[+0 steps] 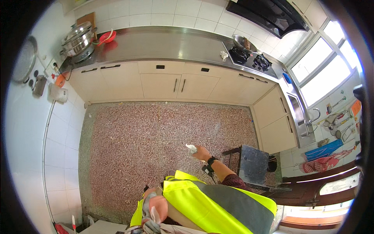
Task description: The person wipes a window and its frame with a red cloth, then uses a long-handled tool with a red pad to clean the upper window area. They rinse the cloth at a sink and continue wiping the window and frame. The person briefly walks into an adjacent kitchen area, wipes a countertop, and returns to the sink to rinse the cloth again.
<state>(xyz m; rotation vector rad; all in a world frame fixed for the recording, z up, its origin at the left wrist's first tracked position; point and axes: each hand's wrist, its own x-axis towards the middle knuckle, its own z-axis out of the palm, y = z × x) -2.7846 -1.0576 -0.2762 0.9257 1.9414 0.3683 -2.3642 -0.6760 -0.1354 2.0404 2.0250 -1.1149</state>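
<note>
My right hand (201,153) reaches out over the speckled terrazzo floor (163,128), shut on a crumpled white tissue (191,148). A black band circles that wrist, and a small black device with a cord (207,170) shows just beside the forearm. My left hand is not clearly visible; scarf cloth and the yellow reflective vest (187,199) fill the area at my body. Another crumpled white tissue (223,55) lies on the steel countertop (163,44), left of the gas stove (240,55), where a metal wok (242,42) rests on a burner.
A dark wooden chair or stool (253,163) stands close to the right of my arm. Cream cabinets (159,84) line the far side. A steel steamer pot (78,39) and red basket (108,37) sit at the counter's left; a sink (298,111) is at right.
</note>
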